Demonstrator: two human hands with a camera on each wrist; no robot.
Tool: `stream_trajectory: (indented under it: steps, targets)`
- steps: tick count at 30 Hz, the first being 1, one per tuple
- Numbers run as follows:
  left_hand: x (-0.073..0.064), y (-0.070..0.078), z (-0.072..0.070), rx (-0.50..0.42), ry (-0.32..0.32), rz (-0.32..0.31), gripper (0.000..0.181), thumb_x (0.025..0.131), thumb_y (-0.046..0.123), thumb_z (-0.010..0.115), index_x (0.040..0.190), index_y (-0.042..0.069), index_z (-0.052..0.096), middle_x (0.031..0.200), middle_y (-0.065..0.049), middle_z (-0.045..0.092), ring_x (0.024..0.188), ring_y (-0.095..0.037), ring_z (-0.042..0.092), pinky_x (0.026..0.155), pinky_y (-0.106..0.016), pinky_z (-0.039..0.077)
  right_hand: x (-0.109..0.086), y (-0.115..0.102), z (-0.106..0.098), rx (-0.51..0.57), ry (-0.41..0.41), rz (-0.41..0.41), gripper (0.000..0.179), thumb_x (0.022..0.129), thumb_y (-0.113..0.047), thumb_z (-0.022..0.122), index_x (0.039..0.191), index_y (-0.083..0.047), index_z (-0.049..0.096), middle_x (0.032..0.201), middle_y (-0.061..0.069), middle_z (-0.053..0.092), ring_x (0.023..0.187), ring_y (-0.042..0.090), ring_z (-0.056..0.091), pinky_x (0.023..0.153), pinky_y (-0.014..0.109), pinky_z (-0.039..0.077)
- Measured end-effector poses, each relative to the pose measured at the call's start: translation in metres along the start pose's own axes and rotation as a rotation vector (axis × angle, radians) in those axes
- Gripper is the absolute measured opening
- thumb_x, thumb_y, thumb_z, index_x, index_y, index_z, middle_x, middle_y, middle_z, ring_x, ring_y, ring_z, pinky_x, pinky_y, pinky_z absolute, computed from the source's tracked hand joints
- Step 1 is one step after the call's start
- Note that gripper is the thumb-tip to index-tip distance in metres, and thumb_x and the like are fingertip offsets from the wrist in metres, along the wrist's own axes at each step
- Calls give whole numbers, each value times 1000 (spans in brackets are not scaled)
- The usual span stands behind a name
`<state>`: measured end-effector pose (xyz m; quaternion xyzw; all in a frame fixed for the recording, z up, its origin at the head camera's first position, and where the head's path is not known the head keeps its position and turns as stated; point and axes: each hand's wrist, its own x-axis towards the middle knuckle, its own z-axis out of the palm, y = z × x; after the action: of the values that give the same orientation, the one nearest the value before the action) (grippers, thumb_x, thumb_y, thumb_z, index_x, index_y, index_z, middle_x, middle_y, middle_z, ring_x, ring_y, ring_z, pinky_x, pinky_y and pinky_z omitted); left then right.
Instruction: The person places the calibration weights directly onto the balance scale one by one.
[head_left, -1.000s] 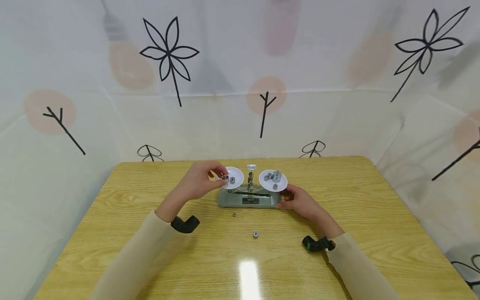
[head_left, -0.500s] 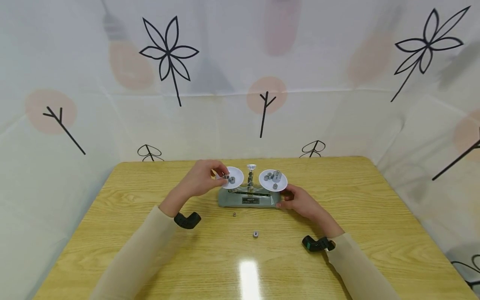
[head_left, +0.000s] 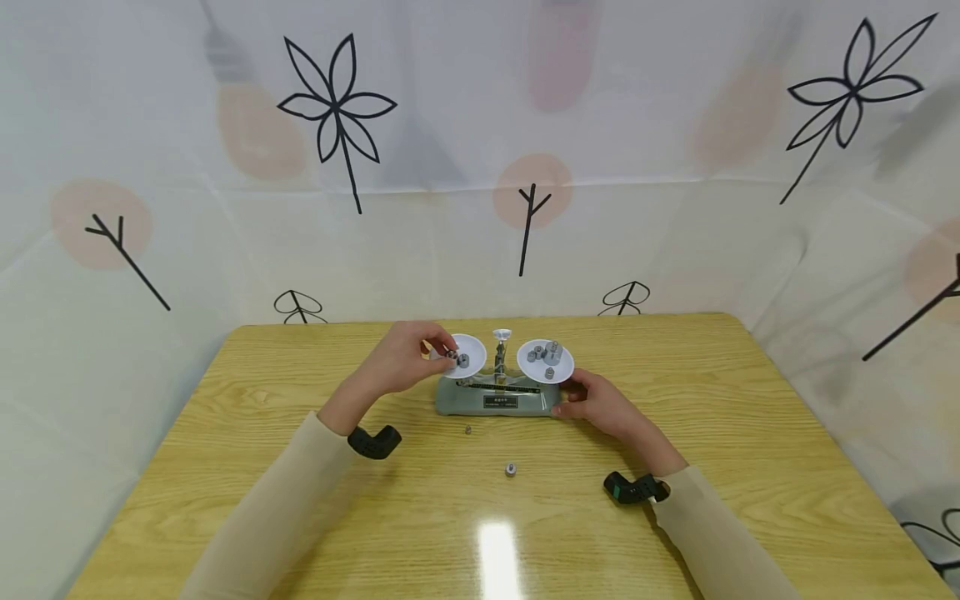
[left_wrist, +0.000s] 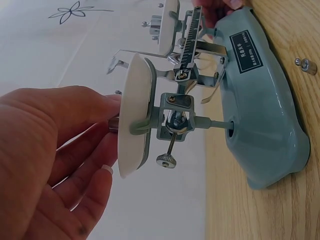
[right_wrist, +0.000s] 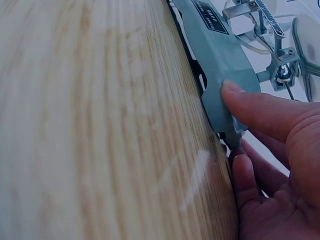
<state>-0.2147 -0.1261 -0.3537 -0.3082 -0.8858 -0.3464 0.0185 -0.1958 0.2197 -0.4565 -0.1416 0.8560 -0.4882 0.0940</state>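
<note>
A grey-green balance scale point(head_left: 465, 406) stands towards the back of the table, carrying two white pans. Over the left pan point(head_left: 474, 347), my left hand point(head_left: 397, 360) pinches a small metal weight point(head_left: 452, 358) between thumb and fingers. Another weight point(head_left: 464, 361) sits close beside it on the pan. In the left wrist view the pan's rim hides most of the pinched weight. The right pan point(head_left: 531, 372) bears several metal weights point(head_left: 553, 354) of different sizes. My right hand point(right_wrist: 280, 145) grips the right end of the base, thumb on its front face.
Two loose weights lie on the wooden table point(head_left: 337, 517) in front of the scale: a tiny one point(head_left: 468, 430) near the base and a larger one point(head_left: 511, 470) closer to me. A patterned cloth point(head_left: 450, 250) hangs behind the table.
My left hand has shifted slightly to the right, and the weight it pinches is now nearer the other one on the left pan. The right hand keeps its place on the base.
</note>
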Motion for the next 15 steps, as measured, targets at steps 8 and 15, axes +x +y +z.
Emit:
stream_trajectory:
  steps: [8, 15]
  targets:
    - [-2, -1, -1, -15, 11, 19, 14, 87, 14, 79, 100, 10, 74, 95, 2, 69, 91, -25, 66, 75, -38, 50, -3, -3, 0, 8, 3, 0, 60, 84, -13, 81, 135, 4, 54, 124, 18, 58, 101, 27, 51, 85, 32, 46]
    - [-6, -1, -4, -14, 42, 13, 12, 88, 15, 78, 98, 13, 74, 94, 4, 69, 87, -13, 64, 74, -35, 50, -1, 0, -1, 3, 6, -13, 59, 85, -10, 80, 135, 7, 53, 126, 21, 58, 104, 31, 53, 88, 37, 46]
